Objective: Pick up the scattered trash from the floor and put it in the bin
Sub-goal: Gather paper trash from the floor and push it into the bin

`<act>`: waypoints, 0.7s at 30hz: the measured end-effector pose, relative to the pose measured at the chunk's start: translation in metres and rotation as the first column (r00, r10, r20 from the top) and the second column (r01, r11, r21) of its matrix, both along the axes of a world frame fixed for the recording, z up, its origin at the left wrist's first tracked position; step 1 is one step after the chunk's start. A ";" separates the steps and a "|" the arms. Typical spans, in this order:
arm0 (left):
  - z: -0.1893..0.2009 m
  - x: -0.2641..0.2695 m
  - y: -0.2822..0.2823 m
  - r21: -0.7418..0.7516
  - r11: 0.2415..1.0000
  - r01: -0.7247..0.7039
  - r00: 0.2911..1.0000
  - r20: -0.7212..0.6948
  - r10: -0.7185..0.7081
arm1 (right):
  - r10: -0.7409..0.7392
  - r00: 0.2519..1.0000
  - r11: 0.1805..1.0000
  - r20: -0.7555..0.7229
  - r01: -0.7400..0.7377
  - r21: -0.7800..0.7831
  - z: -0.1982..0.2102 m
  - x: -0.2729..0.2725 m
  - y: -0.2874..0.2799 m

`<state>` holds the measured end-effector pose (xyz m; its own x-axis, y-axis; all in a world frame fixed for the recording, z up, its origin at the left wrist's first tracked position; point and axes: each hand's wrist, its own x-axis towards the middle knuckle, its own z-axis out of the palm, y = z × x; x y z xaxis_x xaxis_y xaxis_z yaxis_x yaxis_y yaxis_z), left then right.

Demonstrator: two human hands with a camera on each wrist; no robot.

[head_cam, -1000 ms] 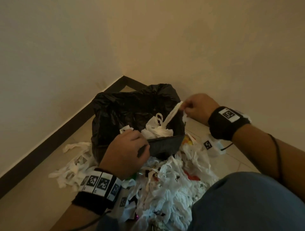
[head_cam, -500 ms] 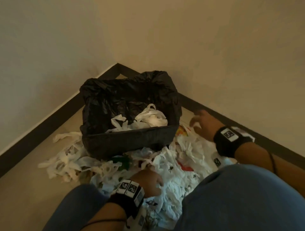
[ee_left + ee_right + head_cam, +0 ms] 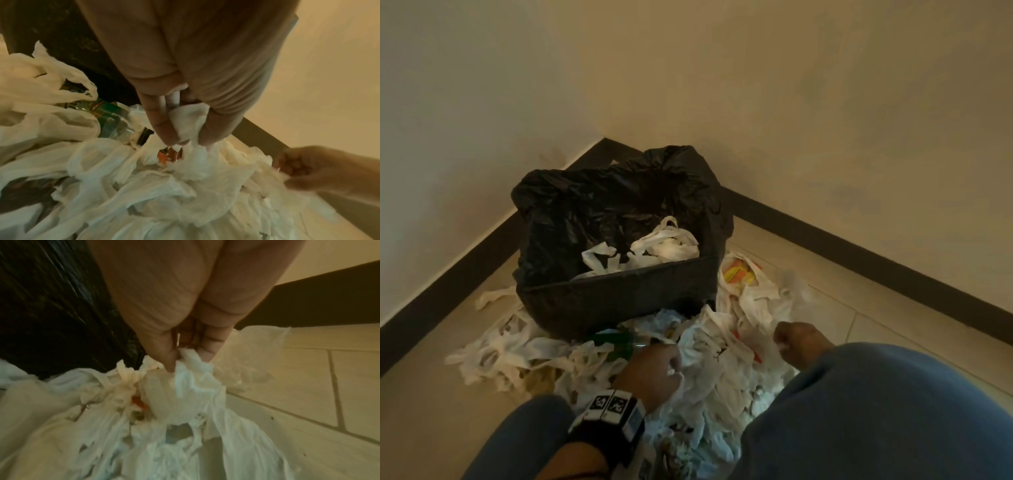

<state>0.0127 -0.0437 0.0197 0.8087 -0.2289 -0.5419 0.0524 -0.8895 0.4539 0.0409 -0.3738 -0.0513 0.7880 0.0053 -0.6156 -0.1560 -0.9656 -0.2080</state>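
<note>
A square bin [image 3: 619, 291] lined with a black bag stands in the room's corner, with a few white plastic bags [image 3: 654, 248] inside. In front of it lies a heap of crumpled white plastic bags [image 3: 709, 370] on the tiled floor. My left hand [image 3: 654, 370] is down on the heap, and its fingers pinch a wad of white plastic [image 3: 189, 125]. My right hand [image 3: 799, 342] is at the heap's right side, next to my knee. Thumb and fingers of that hand pinch the edge of a white bag [image 3: 191, 363].
A green-labelled clear bottle [image 3: 616, 342] lies among the bags just in front of the bin, seen also in the left wrist view [image 3: 111, 120]. A bag with yellow and red print [image 3: 738, 274] lies right of the bin. Dark skirting [image 3: 859, 250] runs along both walls. My knees [image 3: 876, 411] fill the lower frame.
Both hands have left the bin's rim and come down onto the heap. The left hand has moved forward and taken hold of plastic. The right hand has drawn back toward my knee, pinching a bag.
</note>
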 end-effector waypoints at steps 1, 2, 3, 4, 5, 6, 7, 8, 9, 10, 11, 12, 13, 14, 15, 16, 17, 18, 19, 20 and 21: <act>-0.001 0.000 -0.003 0.015 1.000 0.017 1.000 0.005 -0.017 | -0.041 0.999 0.999 0.022 0.040 0.025 0.010 -0.001 0.002; -0.006 -0.001 -0.006 0.053 0.997 0.049 0.998 -0.035 -0.047 | -0.052 0.998 0.998 0.029 0.051 0.025 0.018 -0.003 0.002; -0.012 -0.003 -0.008 0.093 0.992 0.080 0.992 -0.102 -0.071 | -0.052 0.996 0.998 0.079 0.049 0.029 0.023 0.000 0.000; -0.019 -0.005 -0.010 0.118 0.986 0.117 0.979 -0.183 -0.095 | -0.049 0.992 0.999 0.116 0.049 0.005 0.028 0.002 -0.002; -0.030 -0.006 -0.012 0.114 0.982 0.151 0.959 -0.256 -0.118 | -0.041 0.990 0.999 0.133 0.045 -0.026 0.027 0.006 -0.004; -0.041 -0.007 -0.015 0.097 0.980 0.176 0.941 -0.308 -0.139 | -0.033 0.993 0.998 0.116 0.040 -0.055 0.028 0.010 -0.006; -0.049 -0.009 -0.018 0.077 0.980 0.186 0.930 -0.335 -0.150 | -0.015 0.995 0.996 0.095 0.023 -0.089 0.027 0.013 -0.007; -0.055 -0.010 -0.021 0.068 0.981 0.182 0.927 -0.344 -0.148 | -0.012 0.999 0.994 0.046 0.017 -0.111 0.029 0.014 -0.006; -0.059 -0.012 -0.024 0.060 0.983 0.176 0.930 -0.339 -0.146 | -0.010 1.000 0.993 0.017 0.012 -0.120 0.028 0.013 -0.005; -0.061 -0.015 -0.025 0.060 0.983 0.173 0.933 -0.331 -0.144 | 0.022 1.000 0.990 -0.006 -0.022 -0.139 0.027 0.011 -0.003; -0.060 -0.017 -0.026 0.065 0.982 0.180 0.935 -0.321 -0.150 | 0.042 0.999 0.989 -0.026 -0.046 -0.142 0.024 0.008 -0.001; -0.059 -0.020 -0.026 0.077 0.977 0.198 0.936 -0.312 -0.165 | 0.029 0.998 0.990 -0.049 -0.036 -0.138 0.023 0.002 0.001; -0.057 -0.023 -0.025 0.090 0.973 0.212 0.939 -0.295 -0.177 | -0.015 0.998 0.990 -0.065 0.006 -0.139 0.019 -0.004 0.002; -0.056 -0.024 -0.022 0.101 0.973 0.208 0.945 -0.278 -0.173 | -0.087 0.993 0.989 -0.076 0.077 -0.123 0.014 -0.011 0.003; -0.056 -0.023 -0.020 0.107 0.975 0.196 0.953 -0.256 -0.163 | -0.143 0.987 0.986 -0.076 0.136 -0.098 0.014 -0.020 0.005; -0.056 -0.022 -0.017 0.107 0.981 0.165 0.964 -0.229 -0.137 | -0.173 0.983 0.982 -0.061 0.167 -0.089 0.015 -0.028 0.008; -0.055 -0.020 -0.016 0.102 0.986 0.131 0.972 -0.206 -0.108 | -0.165 0.986 0.984 -0.028 0.162 -0.079 0.016 -0.034 0.009; -0.053 -0.018 -0.016 0.095 0.989 0.114 0.978 -0.186 -0.095 | -0.139 0.990 0.987 -0.021 0.137 -0.081 0.018 -0.039 0.008; -0.053 -0.018 -0.018 0.088 0.990 0.109 0.982 -0.165 -0.093 | -0.118 0.993 0.990 -0.020 0.116 -0.080 0.019 -0.042 0.005; -0.051 -0.018 -0.020 0.072 0.991 0.114 0.982 -0.160 -0.101 | -0.092 0.996 0.992 -0.011 0.091 -0.084 0.021 -0.043 0.001; -0.050 -0.019 -0.023 0.049 0.990 0.130 0.978 -0.172 -0.120 | -0.072 0.997 0.993 -0.010 0.071 -0.098 0.019 -0.041 -0.004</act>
